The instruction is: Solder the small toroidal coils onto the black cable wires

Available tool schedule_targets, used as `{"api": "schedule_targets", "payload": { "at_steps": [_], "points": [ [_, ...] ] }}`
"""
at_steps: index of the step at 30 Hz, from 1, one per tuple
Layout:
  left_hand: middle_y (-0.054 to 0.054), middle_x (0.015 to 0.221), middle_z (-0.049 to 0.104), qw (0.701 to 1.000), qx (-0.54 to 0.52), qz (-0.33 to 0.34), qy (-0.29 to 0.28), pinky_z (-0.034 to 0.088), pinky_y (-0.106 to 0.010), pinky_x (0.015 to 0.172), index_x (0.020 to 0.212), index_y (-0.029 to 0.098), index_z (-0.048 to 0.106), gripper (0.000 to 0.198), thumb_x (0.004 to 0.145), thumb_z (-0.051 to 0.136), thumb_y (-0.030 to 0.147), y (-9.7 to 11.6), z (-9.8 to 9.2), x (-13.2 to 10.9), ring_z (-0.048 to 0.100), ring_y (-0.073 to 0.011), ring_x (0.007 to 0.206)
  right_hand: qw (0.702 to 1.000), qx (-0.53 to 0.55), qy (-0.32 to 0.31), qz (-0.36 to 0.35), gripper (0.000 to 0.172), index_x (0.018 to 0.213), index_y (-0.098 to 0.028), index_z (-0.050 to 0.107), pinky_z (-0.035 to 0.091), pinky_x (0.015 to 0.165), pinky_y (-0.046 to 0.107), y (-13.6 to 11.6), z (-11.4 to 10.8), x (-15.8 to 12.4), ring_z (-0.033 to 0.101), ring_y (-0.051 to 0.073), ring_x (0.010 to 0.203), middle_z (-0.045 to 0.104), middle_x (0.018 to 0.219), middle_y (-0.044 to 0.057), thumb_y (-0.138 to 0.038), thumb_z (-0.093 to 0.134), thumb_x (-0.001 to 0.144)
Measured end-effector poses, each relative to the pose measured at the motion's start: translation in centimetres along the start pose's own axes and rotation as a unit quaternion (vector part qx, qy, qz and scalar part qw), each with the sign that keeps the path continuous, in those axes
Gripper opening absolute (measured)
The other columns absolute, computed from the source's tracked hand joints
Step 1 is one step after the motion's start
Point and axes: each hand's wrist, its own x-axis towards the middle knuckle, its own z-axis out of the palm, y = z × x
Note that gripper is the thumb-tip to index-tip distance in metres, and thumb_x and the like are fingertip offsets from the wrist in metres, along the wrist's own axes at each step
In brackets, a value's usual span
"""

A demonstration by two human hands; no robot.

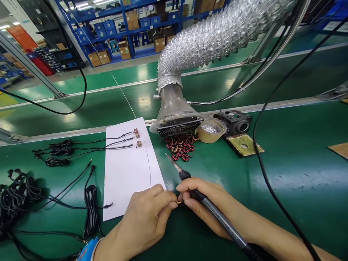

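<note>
My right hand point(209, 206) grips a black soldering iron point(206, 204), its metal tip pointing up and left over the green bench. My left hand point(148, 215) pinches a small yellow-tipped part point(179, 202) between thumb and forefinger, meeting the right hand's fingertips. A white sheet point(127, 174) lies just left of the hands. On its far end rest three black leads with small copper coils point(136, 137). A pile of red and black ring coils point(181, 146) sits beyond the iron's tip.
A silver fume duct with a clear hood point(176, 116) hangs over the coils. A tape roll point(210, 129), an iron stand point(235, 123) and a yellow sponge point(244, 145) stand at right. Black cable bundles point(19, 195) lie at left. A black cord point(272, 181) crosses the right side.
</note>
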Motion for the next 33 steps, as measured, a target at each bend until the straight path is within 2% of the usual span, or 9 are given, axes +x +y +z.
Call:
{"api": "schedule_targets", "payload": {
  "at_steps": [5, 9, 13, 18, 24, 26, 33],
  "points": [
    [-0.001, 0.077, 0.057, 0.999, 0.034, 0.004, -0.013, 0.040, -0.023, 0.056, 0.096, 0.023, 0.063, 0.023, 0.095, 0.041, 0.019, -0.1, 0.0, -0.2, 0.054, -0.0128, 0.060, 1.000, 0.001, -0.001, -0.013, 0.027, 0.120, -0.027, 0.043, 0.047, 0.073, 0.023, 0.1, 0.1, -0.1, 0.057, 0.012, 0.081, 0.058, 0.091, 0.001, -0.014, 0.043, 0.096],
    [-0.001, 0.077, 0.058, 0.998, 0.065, 0.022, -0.010, 0.041, -0.024, 0.054, 0.096, 0.024, 0.062, 0.023, 0.095, 0.040, 0.017, -0.3, 0.1, -0.3, 0.056, -0.0137, 0.060, 1.000, 0.004, -0.019, -0.003, 0.027, 0.120, -0.026, 0.043, 0.047, 0.071, 0.022, 0.0, 0.0, 0.0, 0.056, 0.012, 0.078, 0.058, 0.091, 0.001, -0.014, 0.043, 0.096],
    [0.000, 0.077, 0.059, 0.993, 0.102, 0.055, 0.007, 0.040, -0.024, 0.052, 0.099, 0.024, 0.060, 0.022, 0.094, 0.041, 0.015, -0.3, 0.4, -0.4, 0.054, -0.0141, 0.058, 0.999, -0.016, -0.032, -0.018, 0.030, 0.121, -0.027, 0.043, 0.046, 0.074, 0.021, -0.4, 0.0, 0.2, 0.056, 0.011, 0.080, 0.057, 0.091, 0.000, -0.011, 0.043, 0.095],
    [0.000, 0.074, 0.059, 0.988, 0.124, 0.085, 0.030, 0.038, -0.026, 0.051, 0.096, 0.021, 0.059, 0.019, 0.094, 0.043, 0.014, 0.0, 0.8, -0.5, 0.053, -0.0146, 0.058, 0.999, -0.023, -0.019, -0.022, 0.034, 0.122, -0.026, 0.043, 0.047, 0.072, 0.021, -0.6, 0.2, 0.2, 0.057, 0.012, 0.078, 0.057, 0.088, 0.000, -0.009, 0.044, 0.093],
    [-0.001, 0.075, 0.060, 0.995, 0.045, 0.046, 0.071, 0.039, -0.025, 0.054, 0.096, 0.020, 0.058, 0.014, 0.095, 0.044, 0.017, 0.2, 0.8, -0.5, 0.054, -0.0134, 0.061, 0.998, 0.035, 0.024, 0.036, 0.039, 0.122, -0.026, 0.044, 0.049, 0.068, 0.023, -0.4, 0.5, 0.0, 0.061, 0.013, 0.077, 0.060, 0.095, 0.002, -0.010, 0.050, 0.087],
    [0.000, 0.074, 0.059, 0.996, 0.021, 0.034, 0.080, 0.039, -0.024, 0.055, 0.096, 0.021, 0.057, 0.013, 0.094, 0.046, 0.016, 0.3, 0.7, -0.5, 0.054, -0.0128, 0.061, 0.997, 0.050, 0.025, 0.059, 0.039, 0.120, -0.026, 0.045, 0.048, 0.064, 0.022, -0.4, 0.5, -0.1, 0.060, 0.012, 0.073, 0.060, 0.091, 0.001, -0.009, 0.051, 0.085],
    [0.000, 0.075, 0.061, 0.997, -0.034, -0.017, 0.071, 0.040, -0.023, 0.057, 0.092, 0.020, 0.059, 0.014, 0.093, 0.046, 0.018, 0.6, 0.8, -0.2, 0.056, -0.0123, 0.063, 0.989, 0.096, 0.085, 0.074, 0.033, 0.110, -0.025, 0.050, 0.046, 0.060, 0.020, -0.4, 1.0, -0.1, 0.056, 0.010, 0.065, 0.056, 0.082, -0.002, -0.009, 0.052, 0.081]
  ]
}}
